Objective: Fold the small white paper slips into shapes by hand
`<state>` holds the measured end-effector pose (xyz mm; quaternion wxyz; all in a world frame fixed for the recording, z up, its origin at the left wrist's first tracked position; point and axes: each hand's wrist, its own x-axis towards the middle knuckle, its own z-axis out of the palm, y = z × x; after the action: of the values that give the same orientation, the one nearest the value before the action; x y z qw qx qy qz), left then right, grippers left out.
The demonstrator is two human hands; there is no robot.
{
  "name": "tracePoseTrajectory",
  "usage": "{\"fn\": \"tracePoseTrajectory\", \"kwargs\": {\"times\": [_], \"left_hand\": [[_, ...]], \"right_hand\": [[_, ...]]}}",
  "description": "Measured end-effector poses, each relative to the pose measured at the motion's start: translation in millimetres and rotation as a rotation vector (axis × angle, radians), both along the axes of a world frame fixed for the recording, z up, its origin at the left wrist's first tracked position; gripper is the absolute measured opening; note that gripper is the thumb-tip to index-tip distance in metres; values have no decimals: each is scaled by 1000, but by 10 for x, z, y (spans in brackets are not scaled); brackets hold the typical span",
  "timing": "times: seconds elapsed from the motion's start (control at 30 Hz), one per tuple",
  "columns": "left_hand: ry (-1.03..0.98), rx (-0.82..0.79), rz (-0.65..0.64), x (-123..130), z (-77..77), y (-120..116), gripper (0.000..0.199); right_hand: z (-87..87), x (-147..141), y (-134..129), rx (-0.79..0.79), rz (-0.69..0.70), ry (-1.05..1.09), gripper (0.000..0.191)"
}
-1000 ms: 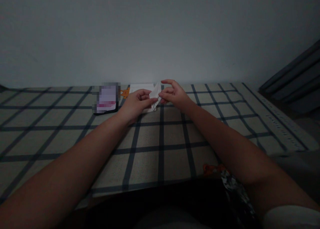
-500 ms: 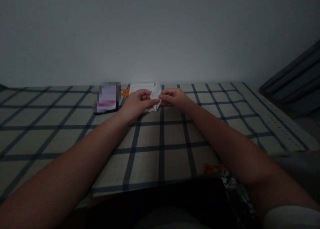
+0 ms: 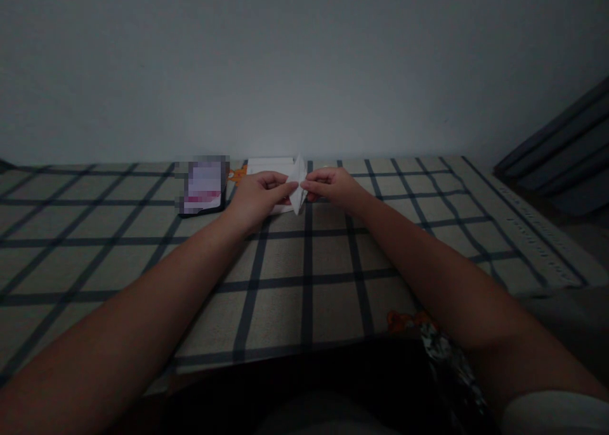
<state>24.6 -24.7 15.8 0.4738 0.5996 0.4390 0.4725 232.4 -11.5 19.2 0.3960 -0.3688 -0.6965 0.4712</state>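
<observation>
A folded piece of white paper, pointed at top and bottom, stands up between my two hands above the table. From the left, my left hand pinches it between thumb and fingers. My right hand grips its right side with thumb and forefinger, the other fingers curled beneath. Some of the folds are hidden behind my fingertips. Behind and partly under my left hand lie white paper sheets on the cloth.
A phone, its screen blurred out, is left of my left hand. The checked tablecloth has orange bear prints and reaches a plain wall. Dark folded fabric hangs at the right.
The folded paper has turned slightly, showing a smoother pointed face. My left thumb has shifted up a little along it. My right hand has stayed nearly in place.
</observation>
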Motion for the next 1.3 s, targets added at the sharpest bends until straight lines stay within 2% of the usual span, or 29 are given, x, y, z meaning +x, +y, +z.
{"fn": "tracePoseTrajectory", "kwargs": {"times": [0.47, 0.6, 0.8, 1.03, 1.3], "left_hand": [[-107, -118, 6, 60, 38, -45, 26], [-107, -143, 8, 69, 34, -54, 25], [-48, -149, -79, 61, 27, -61, 31], [-13, -172, -83, 66, 87, -77, 26], [-29, -252, -82, 80, 93, -80, 21]], "right_hand": [[-7, -19, -1, -3, -29, -14, 29], [-6, -25, 3, 6, -43, -30, 28], [-16, -37, 8, 31, -60, -51, 26], [-23, -34, -14, 56, -33, -54, 33], [1, -38, -51, 197, -75, -154, 33]]}}
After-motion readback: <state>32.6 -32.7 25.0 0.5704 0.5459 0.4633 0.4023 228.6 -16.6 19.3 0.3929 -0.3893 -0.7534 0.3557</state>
